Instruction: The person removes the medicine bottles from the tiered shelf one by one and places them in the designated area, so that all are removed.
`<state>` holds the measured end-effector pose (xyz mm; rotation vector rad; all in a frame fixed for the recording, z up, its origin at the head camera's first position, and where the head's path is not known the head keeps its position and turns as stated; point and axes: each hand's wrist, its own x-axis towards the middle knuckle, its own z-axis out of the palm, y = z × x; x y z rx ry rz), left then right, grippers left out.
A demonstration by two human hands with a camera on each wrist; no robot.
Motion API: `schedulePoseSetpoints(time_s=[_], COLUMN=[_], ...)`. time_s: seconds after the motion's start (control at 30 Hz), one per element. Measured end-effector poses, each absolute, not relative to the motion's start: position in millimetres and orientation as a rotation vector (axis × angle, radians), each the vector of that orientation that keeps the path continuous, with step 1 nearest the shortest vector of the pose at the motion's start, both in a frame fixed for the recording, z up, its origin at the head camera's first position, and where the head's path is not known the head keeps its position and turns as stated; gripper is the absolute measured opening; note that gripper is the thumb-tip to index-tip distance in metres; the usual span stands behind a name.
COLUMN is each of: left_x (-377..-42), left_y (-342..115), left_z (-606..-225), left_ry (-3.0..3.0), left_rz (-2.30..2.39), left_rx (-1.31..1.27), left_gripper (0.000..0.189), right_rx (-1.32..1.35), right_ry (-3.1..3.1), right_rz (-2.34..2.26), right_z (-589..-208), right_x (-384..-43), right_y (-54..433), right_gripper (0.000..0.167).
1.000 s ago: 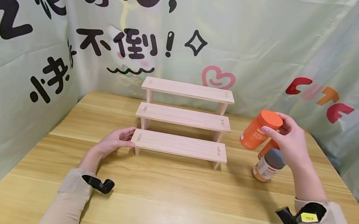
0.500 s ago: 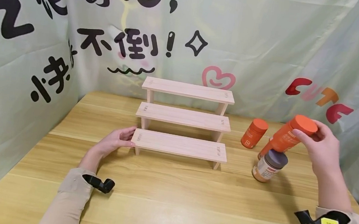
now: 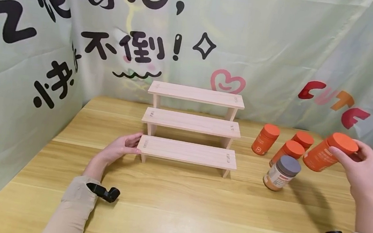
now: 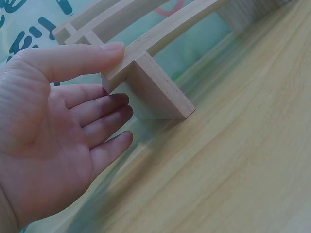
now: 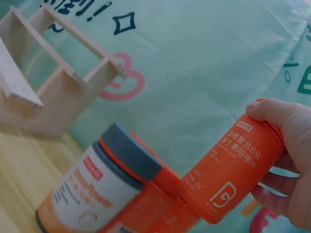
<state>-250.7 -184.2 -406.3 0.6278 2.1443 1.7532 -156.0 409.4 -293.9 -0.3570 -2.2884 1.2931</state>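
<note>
My left hand [image 3: 117, 150] holds the left end of the lowest board of a three-tier wooden display rack [image 3: 187, 151]. In the left wrist view the thumb lies on top of the board [image 4: 133, 60] and the index finger touches its corner from below; the other fingers are loosely bent. At the right, my right hand [image 3: 365, 169] grips an orange bottle [image 3: 323, 154] near its lid, thumb in front. That bottle leans and looks raised off the table. Its printed label faces the camera in the right wrist view.
Left of the held bottle stand orange bottles [image 3: 265, 139] [image 3: 304, 138] and a grey-lidded bottle [image 3: 280, 174], which partly hides another orange bottle [image 3: 289, 149]. A printed curtain [image 3: 279, 46] hangs behind the wooden table [image 3: 175, 208].
My right hand has carried the orange bottle rightward, past the grey-lidded one, uncovering the orange bottles that it hid. The left hand and the rack have stayed in place.
</note>
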Motion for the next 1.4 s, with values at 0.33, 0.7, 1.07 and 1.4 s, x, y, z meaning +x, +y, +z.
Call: schedulePoseSetpoints(time_s=[0.33,0.7,1.07,1.4], left_x=[-250.7,-250.2,-249.6,-249.9], left_y=[-182.6,-181.9,-182.3,-183.0], left_z=[-406.3,-405.7,-405.8,-405.7], left_ry=[2.131,2.126,2.127,2.126], left_rz=[1.763,1.77,1.776,1.778], left_rx=[0.625,0.626,0.628,0.626], left_gripper=[0.079,0.08,0.08,0.08], right_rx=[-0.447,-0.449,-0.374,-0.376], right_ry=[-2.354,-2.496,-2.604,-2.624], right_rz=[1.248,1.078,1.109,1.071], right_z=[-311.4,-339.2,-351.7,-390.4], right_x=[-143.3,-142.2,-138.4,-156.1], right_y=[422.9,429.0,433.4,467.0], right_gripper=[0.049,0.062,0.065,0.063])
